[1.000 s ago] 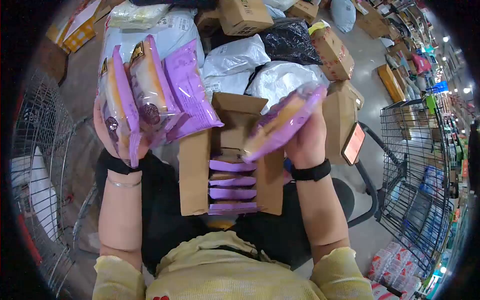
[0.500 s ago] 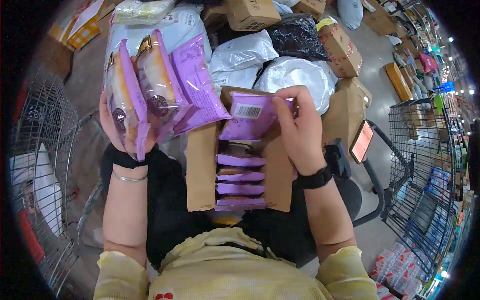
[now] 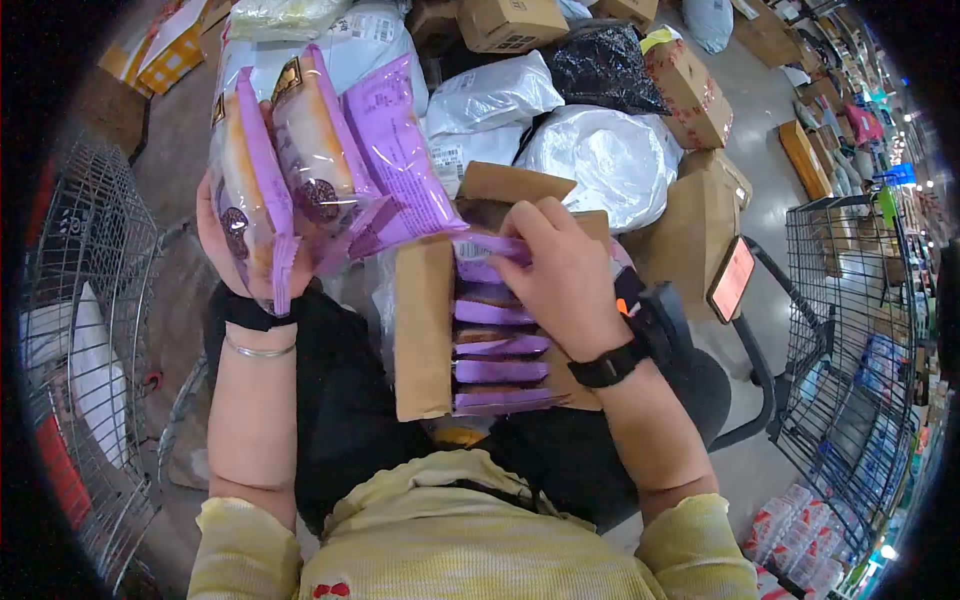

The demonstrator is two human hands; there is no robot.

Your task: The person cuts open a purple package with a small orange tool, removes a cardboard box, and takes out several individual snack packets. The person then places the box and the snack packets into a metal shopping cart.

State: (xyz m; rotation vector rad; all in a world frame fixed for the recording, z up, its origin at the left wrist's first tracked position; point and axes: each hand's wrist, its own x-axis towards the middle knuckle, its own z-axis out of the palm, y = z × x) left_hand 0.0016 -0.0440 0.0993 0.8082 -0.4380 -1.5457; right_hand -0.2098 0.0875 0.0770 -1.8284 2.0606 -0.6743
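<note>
My left hand (image 3: 222, 264) is closed around three purple-and-clear packets of bread: a left packet (image 3: 246, 180), a middle packet (image 3: 322, 140) and a right packet (image 3: 405, 155) showing its purple printed back. Over an open cardboard box (image 3: 424, 335) on my lap, my right hand (image 3: 568, 280) pinches the top edge of another purple bread packet (image 3: 474, 262). That packet stands upright at the far end of the box, its barcode partly covered by my fingers. Several more bread packets (image 3: 500, 372) stand in a row nearer me.
Silver mailer bags (image 3: 600, 165), a black wrapped parcel (image 3: 605, 70) and cartons (image 3: 510, 25) are piled ahead. Wire carts stand left (image 3: 95, 250) and right (image 3: 850, 290). A lit phone (image 3: 732, 280) is mounted beside the right cart.
My right hand has lowered its packet into the far end of the box and moved slightly left. The box sits a little farther right in view. My left hand still holds its three packets.
</note>
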